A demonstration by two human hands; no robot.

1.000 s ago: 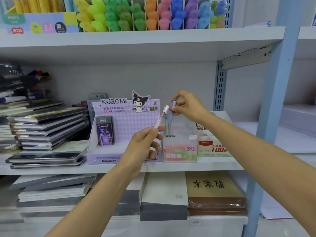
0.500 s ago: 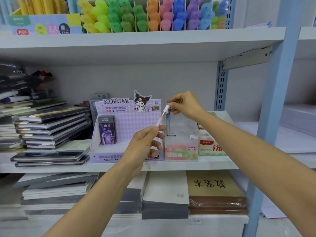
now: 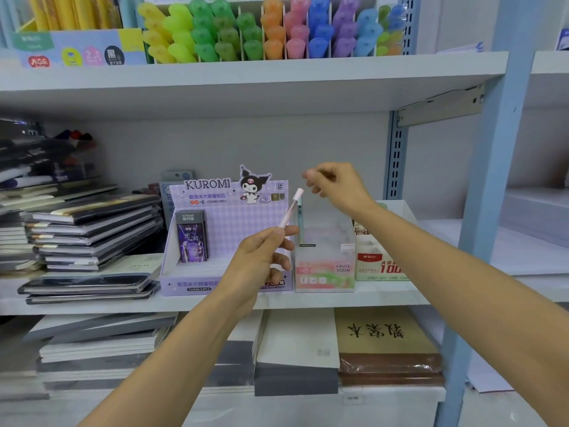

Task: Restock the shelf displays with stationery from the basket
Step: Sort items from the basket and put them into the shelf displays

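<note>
My left hand (image 3: 261,257) pinches the lower end of a clear pink lead tube (image 3: 291,209), which tilts up to the right in front of the shelf. A blue-green tube (image 3: 300,220) stands upright in the frosted "FRUIT SODA" display box (image 3: 324,269) on the middle shelf. My right hand (image 3: 335,186) hovers just above and right of that box with loosely curled fingers, holding nothing. The basket is out of view.
A purple KUROMI display box (image 3: 228,238) with one dark pack stands left of the frosted box, and a white-red lead box (image 3: 380,263) to its right. Notebook stacks (image 3: 89,229) fill the left. Highlighters (image 3: 264,29) line the upper shelf. A blue upright (image 3: 480,211) stands at right.
My right hand let go of the blue-green tube, which now stands in the frosted box, and lifted up and to the right. My left hand has kept hold of the pink tube.
</note>
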